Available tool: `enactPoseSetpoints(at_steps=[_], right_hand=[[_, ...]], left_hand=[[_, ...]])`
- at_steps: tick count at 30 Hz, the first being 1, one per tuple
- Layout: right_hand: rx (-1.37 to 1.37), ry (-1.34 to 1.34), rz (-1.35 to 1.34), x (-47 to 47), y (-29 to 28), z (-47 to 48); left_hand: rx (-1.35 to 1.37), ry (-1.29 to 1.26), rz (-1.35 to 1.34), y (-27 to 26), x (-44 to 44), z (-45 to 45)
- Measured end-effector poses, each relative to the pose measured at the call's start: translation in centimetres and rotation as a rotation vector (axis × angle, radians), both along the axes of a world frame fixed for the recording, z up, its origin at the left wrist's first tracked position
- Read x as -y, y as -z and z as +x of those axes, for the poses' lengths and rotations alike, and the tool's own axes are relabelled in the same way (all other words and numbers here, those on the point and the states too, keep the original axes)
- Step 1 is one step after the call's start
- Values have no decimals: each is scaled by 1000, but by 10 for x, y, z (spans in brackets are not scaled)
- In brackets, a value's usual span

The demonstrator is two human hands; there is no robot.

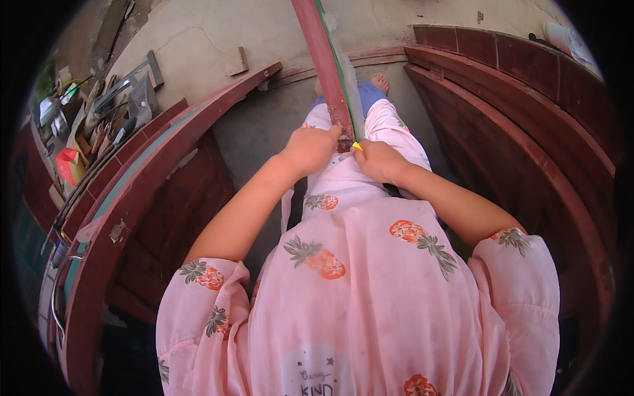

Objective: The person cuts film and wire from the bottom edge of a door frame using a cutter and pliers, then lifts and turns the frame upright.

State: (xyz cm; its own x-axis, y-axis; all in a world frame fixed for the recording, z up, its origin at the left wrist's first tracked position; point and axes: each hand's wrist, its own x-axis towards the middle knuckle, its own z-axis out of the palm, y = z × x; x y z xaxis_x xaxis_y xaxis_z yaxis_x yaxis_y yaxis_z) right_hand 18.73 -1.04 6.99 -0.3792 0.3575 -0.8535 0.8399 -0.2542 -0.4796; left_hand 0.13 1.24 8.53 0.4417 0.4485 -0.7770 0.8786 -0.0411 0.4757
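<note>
A long red-painted bar (322,57), worn and chipped at its near end, runs from the top of the view down to my lap. Along its right side go a thin green strip (342,76) and a ragged translucent sheet (351,81). My left hand (314,148) grips the bar near its lower end, thumb on top. Close by, my right hand (380,159) pinches a small yellow object (357,146) against the green strip's lower end. Most of that object is hidden by the fingers, so its kind cannot be told. Pink trousers (327,185) lie beneath both hands.
A dark red door leaf (173,183) stands at left, and red panels (495,119) rise at right. Beyond the left one, a ledge holds a metal hacksaw-like frame (124,81), a red and yellow packet (70,166) and clutter. A white container (559,37) sits at upper right.
</note>
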Motion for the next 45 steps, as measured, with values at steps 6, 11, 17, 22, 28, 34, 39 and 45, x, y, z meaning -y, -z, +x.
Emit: enactPoseSetpoints(at_steps=[6, 11, 17, 22, 28, 34, 39, 45], right_hand=[[-233, -557, 190, -51, 21, 12], [-262, -795, 166, -79, 13, 1], [-224, -16, -234, -21, 9, 12], [-202, -70, -102, -14, 12, 17], [-167, -238, -92, -29, 9, 6], [-153, 63, -64, 4, -2, -6], [-49, 277, -212, 10, -1, -14], [38, 395, -309, 17, -1, -20]], left_hand=[[245, 464, 181, 18, -26, -11], [296, 577, 262, 23, -29, -12], [215, 494, 338, 11, -11, -9], [191, 442, 372, 10, -7, -10], [104, 233, 335, 11, 21, -11], [-207, -279, 263, -7, 56, 19], [-199, -430, 77, -11, 45, 16], [-134, -324, -38, -4, 28, 0]])
